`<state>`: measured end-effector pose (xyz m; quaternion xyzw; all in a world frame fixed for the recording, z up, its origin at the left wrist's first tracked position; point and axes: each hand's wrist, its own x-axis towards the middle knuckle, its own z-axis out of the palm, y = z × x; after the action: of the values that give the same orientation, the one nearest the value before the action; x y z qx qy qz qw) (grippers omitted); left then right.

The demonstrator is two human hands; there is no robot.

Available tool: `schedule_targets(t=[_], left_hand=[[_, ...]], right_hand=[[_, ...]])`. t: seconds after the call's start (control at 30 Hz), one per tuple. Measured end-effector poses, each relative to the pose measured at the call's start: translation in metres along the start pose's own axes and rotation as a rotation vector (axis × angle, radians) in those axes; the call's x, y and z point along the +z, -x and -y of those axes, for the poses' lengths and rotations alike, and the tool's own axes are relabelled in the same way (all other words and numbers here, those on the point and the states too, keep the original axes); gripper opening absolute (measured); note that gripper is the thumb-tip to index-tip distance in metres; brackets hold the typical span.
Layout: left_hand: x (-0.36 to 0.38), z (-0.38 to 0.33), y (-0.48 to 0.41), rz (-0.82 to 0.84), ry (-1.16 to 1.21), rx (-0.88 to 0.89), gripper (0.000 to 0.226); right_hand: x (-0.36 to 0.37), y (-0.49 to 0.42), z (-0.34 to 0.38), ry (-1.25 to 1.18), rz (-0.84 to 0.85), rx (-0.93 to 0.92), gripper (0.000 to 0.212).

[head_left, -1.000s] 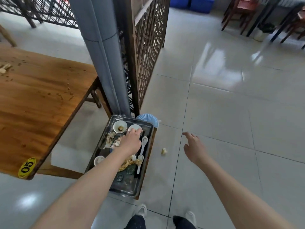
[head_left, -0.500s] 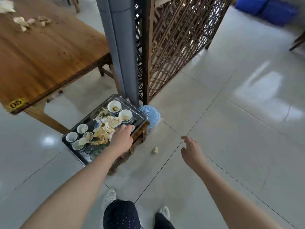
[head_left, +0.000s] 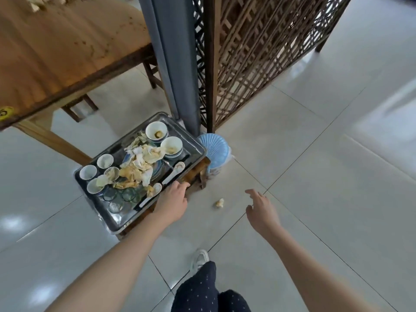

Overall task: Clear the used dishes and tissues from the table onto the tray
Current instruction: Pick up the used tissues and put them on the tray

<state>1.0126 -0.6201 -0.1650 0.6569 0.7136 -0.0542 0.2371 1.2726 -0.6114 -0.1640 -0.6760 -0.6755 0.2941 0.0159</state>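
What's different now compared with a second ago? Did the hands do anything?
The left hand drew back from the bowls in the middle of the tray to its near edge, holding nothing. The right hand stayed open in the air over the floor. The crumpled tissue still lies on the tiles.

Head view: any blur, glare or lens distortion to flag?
Head view: the wooden table at upper left is smeared by motion blur, its yellow number tag unreadable; soft window glare on the floor tiles at right; wide-angle bending shows in the lattice screen and grey column; the tray, left hand and right hand are fairly sharp.
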Motion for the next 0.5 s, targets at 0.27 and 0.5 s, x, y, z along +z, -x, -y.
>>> schedule_targets(t=[0.27,0.5], left_hand=[[0.128,0.027,-0.069,0.032,0.021,-0.016,0.041],[0.247,0.074,-0.133,0.003,0.040,-0.057,0.040]], right_hand=[[0.106,-0.083,-0.057,0.001,-0.009,-0.024,0.051],[0.226,-0.168,-0.104,0.035,0.024,-0.068,0.052]])
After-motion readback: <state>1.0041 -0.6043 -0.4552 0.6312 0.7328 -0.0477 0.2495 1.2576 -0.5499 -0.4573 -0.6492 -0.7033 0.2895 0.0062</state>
